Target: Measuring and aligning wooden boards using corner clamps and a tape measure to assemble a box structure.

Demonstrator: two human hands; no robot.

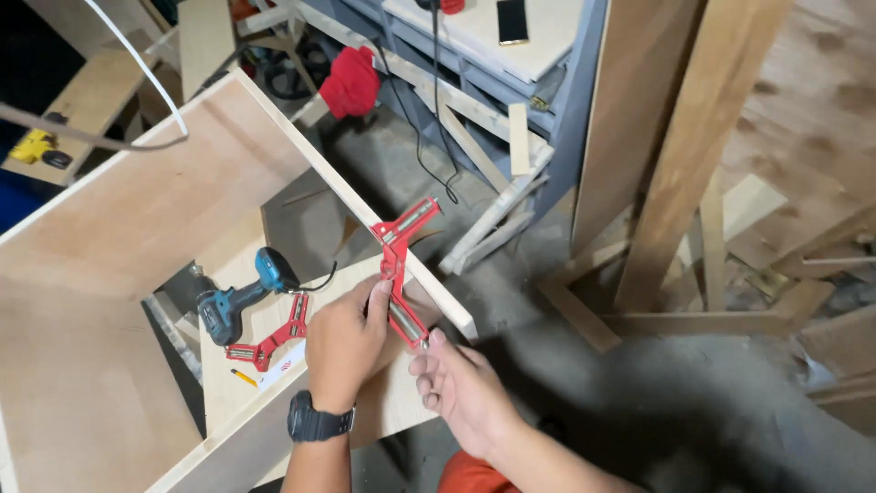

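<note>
A red corner clamp (400, 248) sits on the corner of a plywood box (137, 219), where the long side panel meets a lower panel. My left hand (345, 342), with a black watch on the wrist, wraps around the clamp's lower arm. My right hand (456, 383) sits just below the clamp's metal screw handle (408, 321), fingertips touching its end. A second red corner clamp (274, 336) lies on a board inside the box, beside a teal cordless drill (239, 297).
A pencil (244, 377) lies on the inner board. Workbench frame with a phone (512, 20) and a red cloth (351, 80) stands behind. Leaning boards and timber offcuts (675, 164) crowd the right side on the concrete floor. A yellow tool (36, 146) lies far left.
</note>
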